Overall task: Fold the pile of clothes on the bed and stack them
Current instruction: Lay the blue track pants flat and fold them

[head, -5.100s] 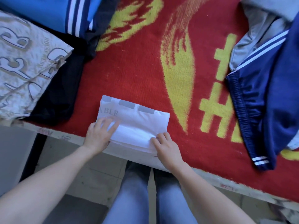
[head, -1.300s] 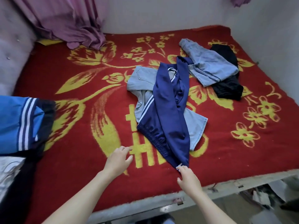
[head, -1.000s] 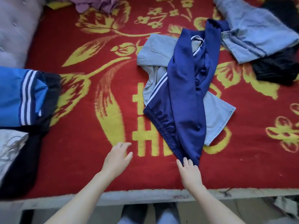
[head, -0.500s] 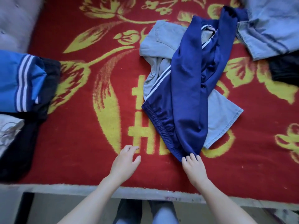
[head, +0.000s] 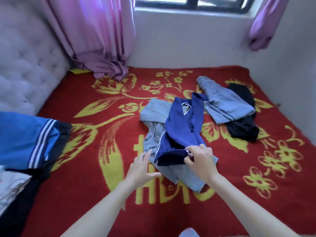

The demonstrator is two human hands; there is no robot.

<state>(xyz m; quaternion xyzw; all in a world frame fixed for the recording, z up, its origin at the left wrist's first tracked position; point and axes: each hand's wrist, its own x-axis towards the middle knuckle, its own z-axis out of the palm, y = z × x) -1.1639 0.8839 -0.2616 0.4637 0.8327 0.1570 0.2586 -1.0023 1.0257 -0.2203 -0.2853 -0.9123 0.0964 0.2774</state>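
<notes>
Navy track pants crumpled, white-striped; right hand pinches edge, left hand spread.

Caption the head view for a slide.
Right hand pinches navy track pants lying on pale jeans; open left hand beside them.

lit by soft daylight from the window at twelve o'clock; bright and even, without hard glare. washes the curtain at eleven o'clock to a pale pink glow. casts only faint, soft shadows under the left hand and the right hand near centre and beneath the folds of the navy garment. bows straight lines toward the rim: the wall at three o'clock, the headboard at nine o'clock. smears the left hand and the folded stack at nine o'clock with slight motion blur. renders the red blanket pattern at centre fairly sharp, softer toward six o'clock.
</notes>
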